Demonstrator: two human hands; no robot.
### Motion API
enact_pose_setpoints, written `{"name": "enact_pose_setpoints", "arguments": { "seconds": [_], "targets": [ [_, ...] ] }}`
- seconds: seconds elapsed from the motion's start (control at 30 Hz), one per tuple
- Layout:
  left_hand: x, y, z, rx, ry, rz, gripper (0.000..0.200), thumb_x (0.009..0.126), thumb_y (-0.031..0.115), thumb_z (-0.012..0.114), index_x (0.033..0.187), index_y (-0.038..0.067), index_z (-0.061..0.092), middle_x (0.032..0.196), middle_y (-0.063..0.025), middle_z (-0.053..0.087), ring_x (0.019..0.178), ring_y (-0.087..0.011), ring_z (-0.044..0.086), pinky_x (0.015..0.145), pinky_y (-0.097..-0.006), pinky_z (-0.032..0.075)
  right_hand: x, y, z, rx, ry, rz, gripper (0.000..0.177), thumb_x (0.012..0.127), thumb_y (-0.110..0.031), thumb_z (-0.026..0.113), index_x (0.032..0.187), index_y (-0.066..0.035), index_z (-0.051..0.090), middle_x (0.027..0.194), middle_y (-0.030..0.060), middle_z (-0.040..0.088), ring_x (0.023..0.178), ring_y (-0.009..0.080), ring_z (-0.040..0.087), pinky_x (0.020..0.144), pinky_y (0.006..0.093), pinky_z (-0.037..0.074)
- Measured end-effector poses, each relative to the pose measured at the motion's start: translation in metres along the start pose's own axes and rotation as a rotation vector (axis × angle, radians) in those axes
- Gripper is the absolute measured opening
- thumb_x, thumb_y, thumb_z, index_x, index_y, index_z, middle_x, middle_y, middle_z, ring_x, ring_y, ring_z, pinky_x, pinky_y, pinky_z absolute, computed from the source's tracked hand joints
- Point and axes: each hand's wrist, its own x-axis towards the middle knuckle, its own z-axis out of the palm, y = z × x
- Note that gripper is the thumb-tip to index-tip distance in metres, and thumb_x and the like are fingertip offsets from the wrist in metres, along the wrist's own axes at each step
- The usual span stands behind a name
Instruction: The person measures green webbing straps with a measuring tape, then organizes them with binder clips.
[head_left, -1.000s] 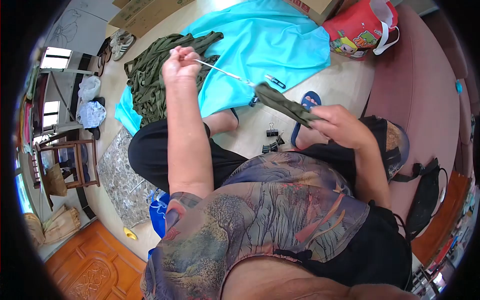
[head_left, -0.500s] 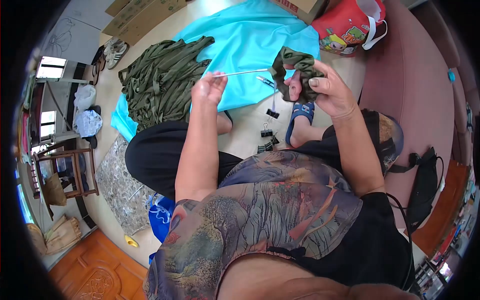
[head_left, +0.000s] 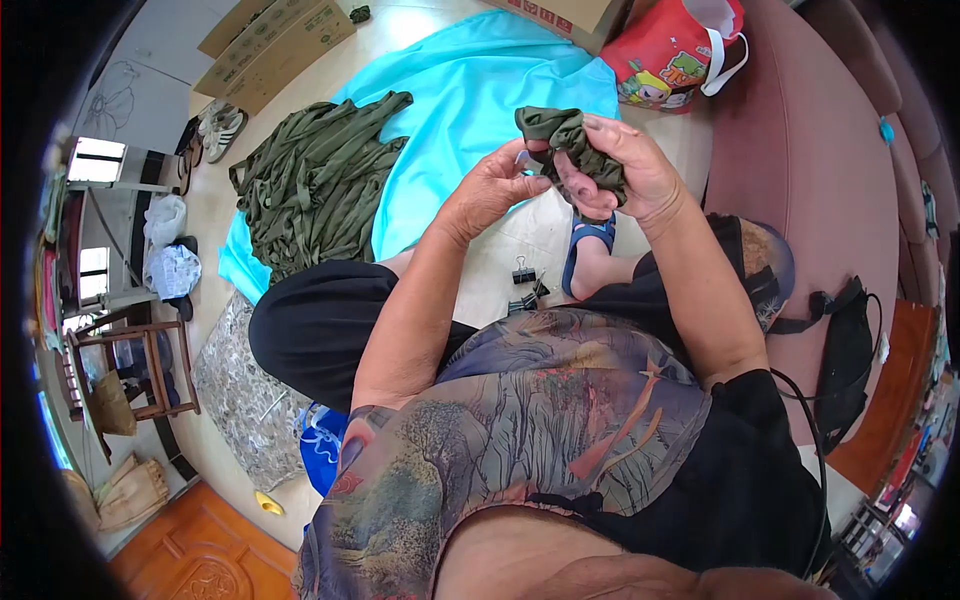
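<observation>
A ring of olive-green gathered cloth, like a scrunchie (head_left: pixel 595 160), is bunched in my right hand (head_left: pixel 645 170). The right fingers curl through and around the ring, with the thumb over its top. My left hand (head_left: pixel 490 190) is at the ring's left end, thumb and fingers pinched. A small pale bit of the white elastic cord (head_left: pixel 522 160) shows at the left fingertips; the fingers hide most of it. Several black binder clips (head_left: pixel 523 270) lie on the floor below my hands.
A pile of olive-green cloth strips (head_left: pixel 320 185) lies partly on a turquoise sheet (head_left: pixel 470 90). A red bag (head_left: pixel 665 60) and cardboard boxes (head_left: pixel 275 55) stand at the back. A mauve sofa (head_left: pixel 800 180) is on the right. My foot wears a blue sandal (head_left: pixel 590 235).
My left hand has moved right, up to the green ring, and the straight white cord between my hands no longer shows. The right hand has shifted slightly left. The camera view has shifted a little.
</observation>
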Motion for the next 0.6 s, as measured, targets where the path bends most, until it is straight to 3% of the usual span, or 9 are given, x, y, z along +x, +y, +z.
{"name": "enact_pose_setpoints", "arguments": {
  "seconds": [0.13, 0.23, 0.27, 0.4, 0.57, 0.6],
  "targets": [
    [-0.006, 0.008, -0.003, 0.140, 0.043, -0.087, 0.031, 0.084, 0.008, 0.067, 0.114, 0.002, 0.063, 0.096, -0.0026, 0.066, 0.091, -0.0120, 0.060, 0.086, -0.0268, 0.047, -0.008, -0.009, -0.004, 0.084, -0.099, -0.112, 0.053, 0.099, -0.034, 0.041, 0.123, 0.013, 0.047, 0.065, 0.0100, 0.053, 0.039, 0.0104, 0.040, 0.036, 0.0232, 0.034],
    [-0.005, 0.009, -0.006, 0.084, 0.077, -0.022, 0.020, 0.085, 0.007, 0.064, 0.104, 0.001, 0.067, 0.089, -0.0030, 0.067, 0.081, -0.0124, 0.061, 0.079, -0.0261, 0.049, -0.015, -0.014, -0.012, 0.052, -0.040, -0.121, 0.055, 0.098, -0.035, 0.043, 0.123, 0.013, 0.048, 0.066, 0.0098, 0.053, 0.041, 0.0117, 0.041, 0.038, 0.0240, 0.035],
    [-0.005, 0.014, -0.007, 0.167, 0.081, -0.037, 0.019, 0.086, 0.007, 0.063, 0.104, 0.001, 0.067, 0.085, -0.0034, 0.066, 0.072, -0.0109, 0.060, 0.068, -0.0251, 0.050, -0.016, -0.012, -0.016, 0.040, -0.039, -0.129, 0.058, 0.097, -0.038, 0.044, 0.122, 0.014, 0.048, 0.067, 0.0097, 0.054, 0.043, 0.0133, 0.044, 0.040, 0.0253, 0.037],
    [-0.010, 0.028, 0.006, 0.022, 0.037, -0.063, 0.029, 0.086, 0.013, 0.066, 0.113, 0.002, 0.063, 0.078, -0.0010, 0.059, 0.064, -0.0074, 0.054, 0.056, -0.0209, 0.045, -0.020, -0.011, -0.014, 0.019, 0.034, -0.120, 0.056, 0.097, -0.038, 0.043, 0.120, 0.012, 0.051, 0.068, 0.0103, 0.056, 0.044, 0.0144, 0.046, 0.041, 0.0263, 0.038],
    [-0.010, 0.047, 0.010, 0.144, 0.001, -0.115, 0.043, 0.081, 0.025, 0.074, 0.118, 0.007, 0.061, 0.078, 0.0008, 0.058, 0.064, -0.0072, 0.051, 0.056, -0.0217, 0.042, -0.020, -0.014, -0.012, -0.108, 0.114, -0.026, 0.050, 0.098, -0.037, 0.044, 0.113, 0.010, 0.056, 0.064, 0.0101, 0.058, 0.042, 0.0127, 0.048, 0.041, 0.0231, 0.040],
    [-0.009, 0.053, 0.012, 0.210, -0.024, -0.117, 0.043, 0.081, 0.025, 0.074, 0.118, 0.008, 0.061, 0.079, 0.0007, 0.059, 0.065, -0.0078, 0.052, 0.058, -0.0224, 0.043, -0.019, -0.015, -0.006, -0.201, 0.187, 0.011, 0.047, 0.098, -0.041, 0.045, 0.106, 0.004, 0.060, 0.060, 0.0085, 0.058, 0.040, 0.0111, 0.047, 0.038, 0.0217, 0.040]
  ]
}}
